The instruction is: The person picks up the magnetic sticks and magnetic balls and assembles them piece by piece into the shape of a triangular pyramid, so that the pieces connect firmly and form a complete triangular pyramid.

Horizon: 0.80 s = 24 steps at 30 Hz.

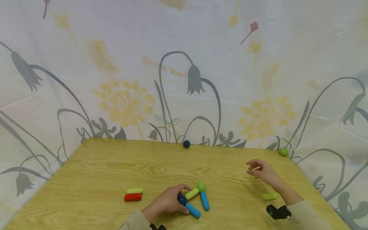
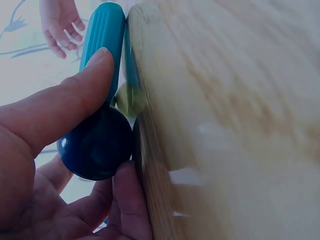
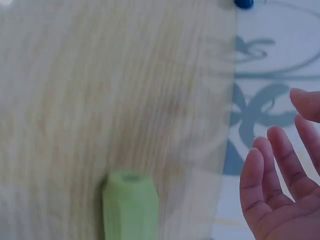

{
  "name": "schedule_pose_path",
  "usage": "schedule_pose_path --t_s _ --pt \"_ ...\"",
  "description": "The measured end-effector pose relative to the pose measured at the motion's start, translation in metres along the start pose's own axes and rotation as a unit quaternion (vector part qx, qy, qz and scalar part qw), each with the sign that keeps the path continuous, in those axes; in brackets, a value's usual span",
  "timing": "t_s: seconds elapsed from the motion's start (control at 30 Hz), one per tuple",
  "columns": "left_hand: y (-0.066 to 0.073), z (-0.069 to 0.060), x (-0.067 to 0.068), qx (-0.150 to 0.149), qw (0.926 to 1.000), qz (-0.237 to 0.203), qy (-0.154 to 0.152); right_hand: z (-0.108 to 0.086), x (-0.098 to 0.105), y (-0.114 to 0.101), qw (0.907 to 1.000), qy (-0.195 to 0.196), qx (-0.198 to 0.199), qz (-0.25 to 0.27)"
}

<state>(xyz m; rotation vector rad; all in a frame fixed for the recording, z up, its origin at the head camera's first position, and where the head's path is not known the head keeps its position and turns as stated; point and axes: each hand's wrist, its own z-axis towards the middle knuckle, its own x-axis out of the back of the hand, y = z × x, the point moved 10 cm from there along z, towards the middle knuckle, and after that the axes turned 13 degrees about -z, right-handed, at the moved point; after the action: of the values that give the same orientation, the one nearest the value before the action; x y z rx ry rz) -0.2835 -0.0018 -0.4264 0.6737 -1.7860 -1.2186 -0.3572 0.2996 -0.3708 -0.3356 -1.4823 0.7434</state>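
My left hand holds a dark blue ball low at the tabletop, its fingers curled about it. The thumb lies along a ribbed blue stick that meets the ball. A yellow-green stick runs from near the dark ball to a green ball; a second blue stick extends from that green ball. Whether the yellow-green stick touches the dark ball is hidden by the fingers. Raised over the table's right side, my right hand has loosely bent fingers and holds nothing.
A yellow-green stick lies beneath the right forearm. Left of the left hand are a red stick and another yellow-green stick. At the table's back edge sit a dark blue ball and a green ball, by a patterned curtain.
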Motion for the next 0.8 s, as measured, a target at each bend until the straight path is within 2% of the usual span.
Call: schedule_pose_path --t_s 0.17,0.33,0.47,0.63,0.8 --pt "-0.001 0.001 0.0 0.003 1.0 -0.003 0.001 0.009 0.019 0.031 0.9998 0.01 -0.017 0.01" --pt "-0.006 0.0 -0.003 0.005 0.9999 -0.01 -0.002 0.007 0.037 0.066 0.9979 0.031 -0.053 -0.017" --pt "-0.01 -0.005 -0.001 0.006 1.0 -0.008 -0.001 0.007 0.046 0.088 0.9959 0.034 -0.077 -0.033" --pt "-0.011 -0.012 0.003 0.008 0.9999 -0.01 -0.002 0.008 0.06 0.109 0.9942 0.039 -0.085 -0.053" --pt "-0.011 -0.02 0.0 0.015 0.9995 -0.022 -0.016 0.001 0.071 0.131 0.9933 0.032 -0.09 -0.066"
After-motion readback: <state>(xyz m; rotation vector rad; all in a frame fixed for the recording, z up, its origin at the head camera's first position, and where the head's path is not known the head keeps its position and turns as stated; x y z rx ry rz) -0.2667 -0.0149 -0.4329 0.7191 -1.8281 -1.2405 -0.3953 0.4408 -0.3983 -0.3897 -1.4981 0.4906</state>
